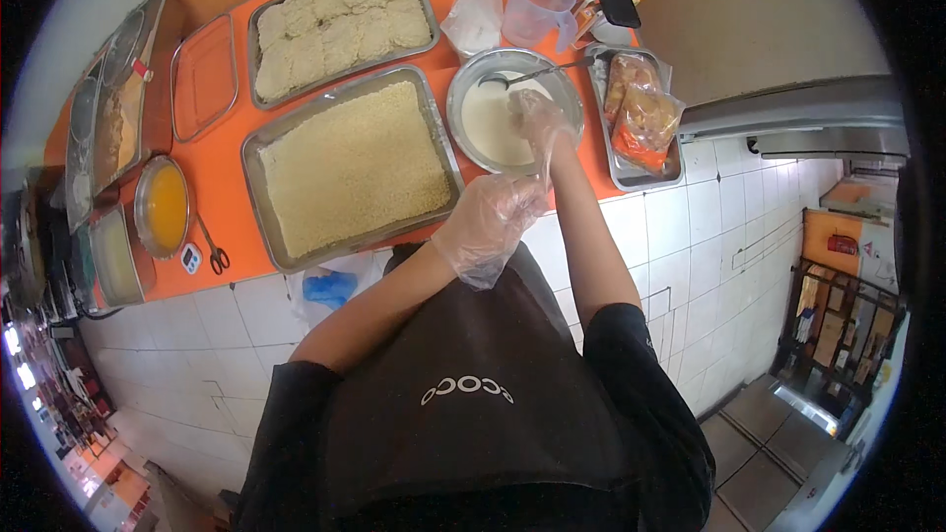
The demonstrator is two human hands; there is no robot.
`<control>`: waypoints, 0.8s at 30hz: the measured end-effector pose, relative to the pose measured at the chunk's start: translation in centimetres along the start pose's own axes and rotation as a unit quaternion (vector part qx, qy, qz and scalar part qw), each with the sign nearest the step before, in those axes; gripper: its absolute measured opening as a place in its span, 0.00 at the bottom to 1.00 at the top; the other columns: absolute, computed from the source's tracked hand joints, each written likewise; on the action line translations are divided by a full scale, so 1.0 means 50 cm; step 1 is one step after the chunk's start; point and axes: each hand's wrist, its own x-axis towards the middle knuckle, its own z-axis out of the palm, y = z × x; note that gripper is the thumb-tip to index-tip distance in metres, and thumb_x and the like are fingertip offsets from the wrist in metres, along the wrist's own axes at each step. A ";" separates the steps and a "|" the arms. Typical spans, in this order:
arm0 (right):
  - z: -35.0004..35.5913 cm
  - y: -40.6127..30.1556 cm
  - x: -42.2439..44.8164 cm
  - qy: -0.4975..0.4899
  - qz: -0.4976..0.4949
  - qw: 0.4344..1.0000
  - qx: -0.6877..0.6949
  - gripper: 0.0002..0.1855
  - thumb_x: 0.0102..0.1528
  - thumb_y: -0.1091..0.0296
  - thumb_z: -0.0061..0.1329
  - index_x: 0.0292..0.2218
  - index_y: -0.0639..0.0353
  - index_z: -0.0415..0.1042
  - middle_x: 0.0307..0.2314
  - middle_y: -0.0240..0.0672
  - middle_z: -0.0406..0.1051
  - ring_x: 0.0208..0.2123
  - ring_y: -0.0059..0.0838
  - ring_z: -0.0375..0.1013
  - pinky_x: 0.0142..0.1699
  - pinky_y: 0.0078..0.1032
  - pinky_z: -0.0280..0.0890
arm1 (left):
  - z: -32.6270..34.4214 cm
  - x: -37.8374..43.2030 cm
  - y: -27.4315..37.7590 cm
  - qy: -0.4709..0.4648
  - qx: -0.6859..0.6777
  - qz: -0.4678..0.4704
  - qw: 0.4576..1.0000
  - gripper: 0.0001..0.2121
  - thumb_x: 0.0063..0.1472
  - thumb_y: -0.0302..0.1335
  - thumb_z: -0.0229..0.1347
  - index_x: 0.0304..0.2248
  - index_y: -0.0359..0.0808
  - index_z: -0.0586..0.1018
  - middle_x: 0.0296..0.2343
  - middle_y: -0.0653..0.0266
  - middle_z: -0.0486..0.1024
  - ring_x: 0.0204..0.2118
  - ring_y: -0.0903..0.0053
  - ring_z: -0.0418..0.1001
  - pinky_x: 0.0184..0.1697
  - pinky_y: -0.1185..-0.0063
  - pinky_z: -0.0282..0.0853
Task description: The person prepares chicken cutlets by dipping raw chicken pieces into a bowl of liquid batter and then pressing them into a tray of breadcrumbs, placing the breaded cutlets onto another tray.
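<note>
Both hands wear clear plastic gloves. My left hand [484,218] is at my right wrist, its fingers pinching the loose cuff of the right glove [545,166]. My right hand [538,114] hangs over a metal bowl [462,137] of white batter [484,118]; the glove's blur hides how its fingers are set. A metal ladle [543,72] rests in the bowl, its handle across the rim. Left of the bowl, a metal tray [255,185] holds pale breadcrumbs [355,170].
Behind lies a tray of crumb-coated pieces [344,26]. Bagged meat [643,118] sits in a tray at right, near a plastic measuring jug [536,4] and a bag of white powder [477,11]. At left are a bowl of yellow liquid [166,207], scissors [214,247] and a timer [191,258].
</note>
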 end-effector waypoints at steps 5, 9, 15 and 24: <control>-0.014 0.000 0.019 0.076 -0.197 0.956 -0.206 0.16 0.58 0.58 0.55 0.43 0.56 0.81 0.32 0.37 0.80 0.35 0.28 0.79 0.40 0.31 0.73 | -0.044 -0.080 -0.009 0.019 0.053 -0.051 0.997 0.08 0.68 0.31 0.57 0.36 0.34 0.79 0.28 0.53 0.78 0.31 0.58 0.77 0.36 0.68 0.71; -0.008 -0.095 -0.034 0.043 -0.125 0.971 -0.200 0.10 0.52 0.64 0.59 0.36 0.57 0.83 0.23 0.32 0.77 0.26 0.24 0.75 0.32 0.29 0.70 | -0.117 -0.160 0.012 0.048 0.027 -0.079 0.995 0.09 0.68 0.33 0.57 0.40 0.34 0.80 0.29 0.54 0.80 0.31 0.64 0.79 0.38 0.70 0.73; -0.049 -0.040 0.036 0.061 -0.166 0.952 -0.252 0.04 0.48 0.71 0.60 0.28 0.59 0.80 0.19 0.30 0.75 0.21 0.22 0.73 0.27 0.27 0.67 | -0.205 -0.275 0.010 0.119 0.063 -0.133 0.982 0.09 0.68 0.31 0.59 0.42 0.34 0.81 0.30 0.55 0.80 0.31 0.66 0.79 0.38 0.70 0.73; -0.069 -0.246 -0.103 0.078 -0.193 0.956 -0.208 0.03 0.49 0.78 0.59 0.29 0.62 0.80 0.23 0.31 0.77 0.26 0.19 0.74 0.33 0.21 0.68 | -0.315 -0.410 -0.039 0.239 0.159 -0.214 0.934 0.07 0.67 0.29 0.59 0.40 0.36 0.82 0.29 0.54 0.81 0.31 0.62 0.81 0.35 0.70 0.75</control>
